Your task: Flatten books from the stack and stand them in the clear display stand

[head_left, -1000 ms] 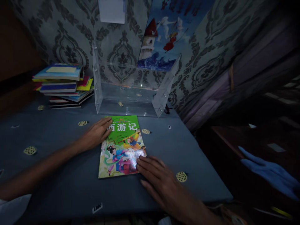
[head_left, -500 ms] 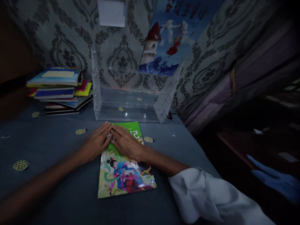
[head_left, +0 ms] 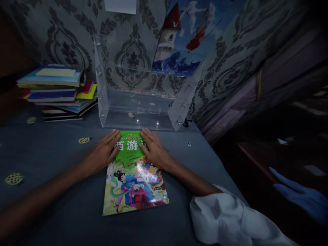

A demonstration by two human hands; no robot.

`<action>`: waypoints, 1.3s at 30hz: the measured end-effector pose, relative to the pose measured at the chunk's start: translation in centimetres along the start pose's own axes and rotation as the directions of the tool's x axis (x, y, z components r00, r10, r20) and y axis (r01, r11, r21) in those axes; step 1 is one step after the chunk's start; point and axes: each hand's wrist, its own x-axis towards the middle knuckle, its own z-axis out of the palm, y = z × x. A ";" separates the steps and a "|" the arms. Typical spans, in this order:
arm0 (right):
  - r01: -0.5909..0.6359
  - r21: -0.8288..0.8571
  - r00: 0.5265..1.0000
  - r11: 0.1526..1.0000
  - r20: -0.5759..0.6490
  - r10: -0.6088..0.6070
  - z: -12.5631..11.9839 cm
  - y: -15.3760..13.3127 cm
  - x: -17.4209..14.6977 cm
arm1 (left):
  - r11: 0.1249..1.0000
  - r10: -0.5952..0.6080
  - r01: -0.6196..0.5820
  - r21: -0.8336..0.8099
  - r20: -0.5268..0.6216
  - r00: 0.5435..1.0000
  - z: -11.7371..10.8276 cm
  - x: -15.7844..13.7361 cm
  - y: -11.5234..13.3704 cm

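A thin picture book [head_left: 135, 184] with a green top and a colourful drawn cover lies flat on the grey-blue tablecloth [head_left: 64, 218], its white title characters partly covered. My left hand [head_left: 104, 150] lies flat along its upper left edge, fingers stretched forward and touching the cover. On the upper right edge rests my right hand [head_left: 156, 148], also flat, its fingers pointing away from me and its thumb on the title. Neither hand grips anything.
Just beyond the book stands a clear acrylic rack [head_left: 140, 99]. To its left is an uneven stack of books [head_left: 56, 92]. A poster with a tower [head_left: 179, 41] hangs behind on the patterned wall. A blue object [head_left: 299, 194] shows beyond the table's right edge.
My hands have parted from the middle of the cover to its two sides, the right one sliding rightward, which uncovers more of the title. The view has tilted slightly downward.
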 end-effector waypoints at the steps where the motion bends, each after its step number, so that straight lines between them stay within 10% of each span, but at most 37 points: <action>1: -0.017 0.014 1.000 1.000 -0.017 0.018 0.1 0.2 -0.1 | 1.000 -0.001 0.001 0.005 0.000 1.000 0.0 0.0 0.0; 14: -0.018 0.268 0.985 0.963 -0.161 0.063 0.9 2.3 -0.3 | 0.996 0.044 -0.053 0.079 0.103 0.994 -1.3 1.4 0.2; 25: -0.104 0.676 0.960 0.729 -0.124 0.251 0.1 3.6 0.3 | 0.989 0.140 -0.147 0.034 0.155 0.978 0.6 5.5 2.3; 39: -0.091 0.624 0.957 0.776 -0.162 0.242 -0.1 3.1 0.0 | 0.974 0.217 -0.227 0.014 0.245 0.945 1.4 8.7 4.5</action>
